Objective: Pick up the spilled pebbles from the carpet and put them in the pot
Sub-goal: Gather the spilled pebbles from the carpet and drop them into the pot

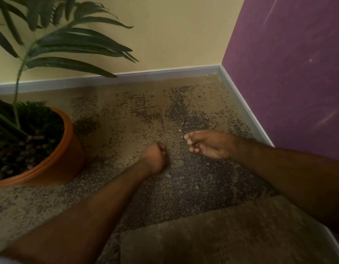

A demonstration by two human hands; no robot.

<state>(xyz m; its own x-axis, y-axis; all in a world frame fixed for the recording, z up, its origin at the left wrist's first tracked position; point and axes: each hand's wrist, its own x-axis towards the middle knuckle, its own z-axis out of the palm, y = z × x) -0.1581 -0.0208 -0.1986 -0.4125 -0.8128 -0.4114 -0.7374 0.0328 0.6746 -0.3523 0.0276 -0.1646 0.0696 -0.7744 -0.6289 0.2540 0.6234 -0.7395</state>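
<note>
Small brownish pebbles lie scattered on the speckled carpet (126,119), among them one (182,123) beyond my hands and another (167,175) beside my left wrist. My left hand (155,157) is down on the carpet with its fingers bunched tightly, gripping pebbles that are mostly hidden inside. My right hand (208,143) hovers just to its right, palm turned sideways, fingers curled round a few pebbles. The orange pot (69,149) with a green palm plant stands at the left, its soil covered with pebbles (31,143).
A yellow wall with a grey skirting board (145,73) runs along the back and meets a purple wall (288,73) at the right corner. Palm fronds (73,44) hang over the pot and the left carpet. A lighter carpet tile (212,235) lies nearest me.
</note>
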